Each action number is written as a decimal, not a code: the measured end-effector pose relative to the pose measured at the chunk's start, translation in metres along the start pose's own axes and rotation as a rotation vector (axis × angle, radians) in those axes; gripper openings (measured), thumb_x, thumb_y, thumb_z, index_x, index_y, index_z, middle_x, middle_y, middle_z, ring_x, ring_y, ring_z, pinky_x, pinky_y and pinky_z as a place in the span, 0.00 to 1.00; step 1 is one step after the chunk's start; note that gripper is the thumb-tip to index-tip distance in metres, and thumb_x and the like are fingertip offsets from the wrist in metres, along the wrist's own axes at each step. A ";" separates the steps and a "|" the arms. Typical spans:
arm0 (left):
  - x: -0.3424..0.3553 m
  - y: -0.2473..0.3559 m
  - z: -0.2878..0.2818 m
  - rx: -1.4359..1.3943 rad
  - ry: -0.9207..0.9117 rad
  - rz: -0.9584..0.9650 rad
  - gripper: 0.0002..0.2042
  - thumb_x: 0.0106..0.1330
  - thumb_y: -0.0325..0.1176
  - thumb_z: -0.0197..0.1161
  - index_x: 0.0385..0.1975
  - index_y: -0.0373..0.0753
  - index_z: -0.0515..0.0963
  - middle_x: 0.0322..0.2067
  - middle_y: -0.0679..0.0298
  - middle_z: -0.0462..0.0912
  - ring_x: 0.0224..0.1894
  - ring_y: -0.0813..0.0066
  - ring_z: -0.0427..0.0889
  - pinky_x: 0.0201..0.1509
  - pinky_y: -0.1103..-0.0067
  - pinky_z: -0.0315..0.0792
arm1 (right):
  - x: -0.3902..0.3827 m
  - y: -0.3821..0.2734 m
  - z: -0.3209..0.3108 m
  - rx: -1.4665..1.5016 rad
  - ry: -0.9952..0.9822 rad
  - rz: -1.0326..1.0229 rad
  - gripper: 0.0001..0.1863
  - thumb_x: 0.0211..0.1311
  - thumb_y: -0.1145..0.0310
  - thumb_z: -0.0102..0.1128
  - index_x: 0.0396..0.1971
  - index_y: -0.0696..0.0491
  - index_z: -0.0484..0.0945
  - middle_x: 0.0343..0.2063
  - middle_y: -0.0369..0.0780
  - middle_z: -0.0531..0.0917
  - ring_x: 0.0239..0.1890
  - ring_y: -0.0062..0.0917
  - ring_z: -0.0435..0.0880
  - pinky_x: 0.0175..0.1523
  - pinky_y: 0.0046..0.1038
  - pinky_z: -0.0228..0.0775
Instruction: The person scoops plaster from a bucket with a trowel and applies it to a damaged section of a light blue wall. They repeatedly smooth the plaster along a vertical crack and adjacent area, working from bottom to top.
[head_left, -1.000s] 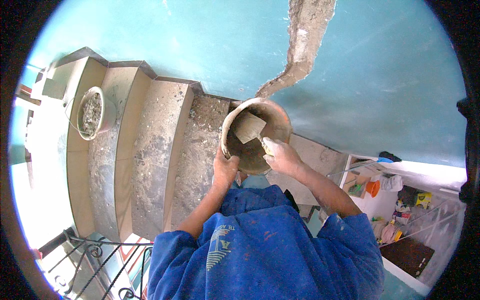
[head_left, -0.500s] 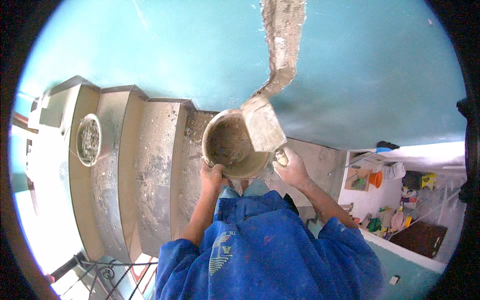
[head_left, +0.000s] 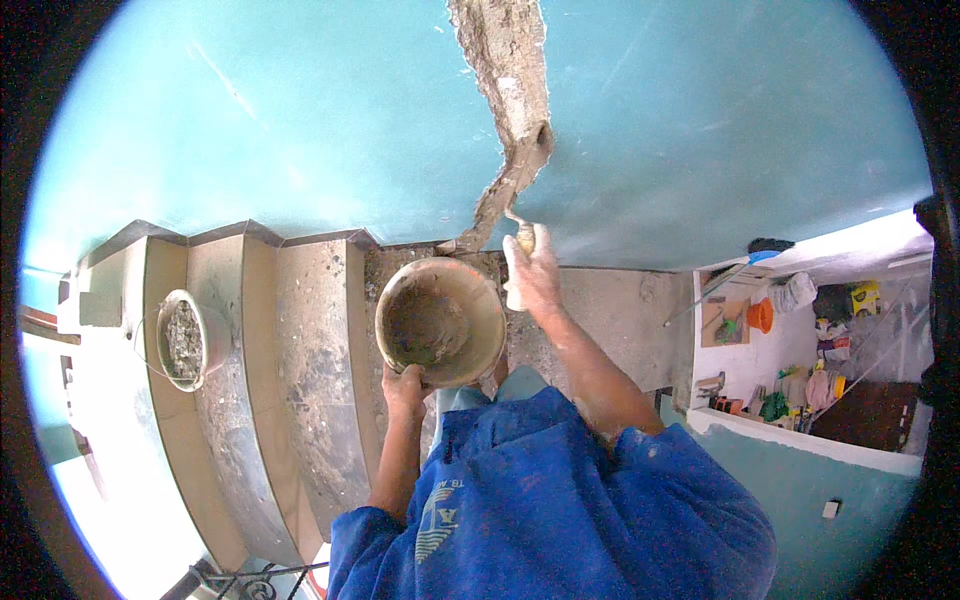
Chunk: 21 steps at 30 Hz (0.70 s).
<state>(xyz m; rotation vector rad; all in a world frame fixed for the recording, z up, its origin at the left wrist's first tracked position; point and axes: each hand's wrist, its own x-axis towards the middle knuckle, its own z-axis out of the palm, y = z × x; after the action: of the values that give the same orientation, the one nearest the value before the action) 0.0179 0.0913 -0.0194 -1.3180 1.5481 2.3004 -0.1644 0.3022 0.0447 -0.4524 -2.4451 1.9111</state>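
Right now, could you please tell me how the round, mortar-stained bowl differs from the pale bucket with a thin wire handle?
The round, mortar-stained bowl is held by the left hand, while the pale, wire-handled bucket stands on the tiled stairs. The bowl holds brownish, mortar-like material; the bucket holds grey, lumpy rubble. Both are open-topped with round rims.

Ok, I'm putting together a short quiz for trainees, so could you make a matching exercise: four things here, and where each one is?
Things
1. Round, mortar-crusted mixing bowl
2. Hand trowel with a pale yellowish handle
3. Pale round bucket of grey rubble
4. Small orange container

Places
A. On the dusty tiled stairs, left side of the picture
B. Far right of the picture
C. In the left hand
D. In the right hand

Pairs: 1-C, 2-D, 3-A, 4-B
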 end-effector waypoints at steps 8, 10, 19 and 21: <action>-0.002 -0.003 -0.016 0.011 -0.001 -0.015 0.28 0.56 0.20 0.57 0.60 0.38 0.66 0.47 0.52 0.78 0.41 0.55 0.86 0.33 0.63 0.87 | 0.032 -0.008 0.108 -0.071 0.178 -0.455 0.27 0.64 0.70 0.62 0.60 0.58 0.62 0.40 0.51 0.79 0.42 0.48 0.80 0.51 0.43 0.71; -0.006 -0.003 -0.019 -0.024 0.004 -0.007 0.27 0.56 0.19 0.56 0.60 0.38 0.66 0.47 0.52 0.78 0.41 0.55 0.85 0.34 0.63 0.87 | 0.040 -0.017 0.118 -0.046 0.023 -0.156 0.29 0.63 0.72 0.62 0.61 0.61 0.61 0.49 0.51 0.74 0.52 0.39 0.75 0.60 0.38 0.66; -0.005 -0.003 -0.026 -0.079 0.027 0.087 0.28 0.54 0.17 0.52 0.59 0.36 0.67 0.46 0.53 0.79 0.39 0.58 0.85 0.35 0.64 0.87 | 0.018 0.007 0.102 -0.089 -0.082 -0.283 0.32 0.59 0.67 0.64 0.61 0.59 0.62 0.38 0.51 0.79 0.36 0.43 0.81 0.43 0.41 0.74; -0.005 -0.003 -0.025 -0.071 0.046 0.089 0.27 0.54 0.17 0.52 0.58 0.35 0.67 0.46 0.54 0.79 0.39 0.59 0.86 0.35 0.65 0.87 | 0.012 0.014 0.062 -0.108 -0.233 -0.071 0.30 0.62 0.68 0.64 0.62 0.57 0.63 0.34 0.46 0.79 0.27 0.28 0.80 0.30 0.34 0.75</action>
<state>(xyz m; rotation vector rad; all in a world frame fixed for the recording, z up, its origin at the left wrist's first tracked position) 0.0371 0.0750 -0.0210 -1.3548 1.5834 2.4158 -0.1839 0.2492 0.0133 -0.1472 -2.6754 1.9086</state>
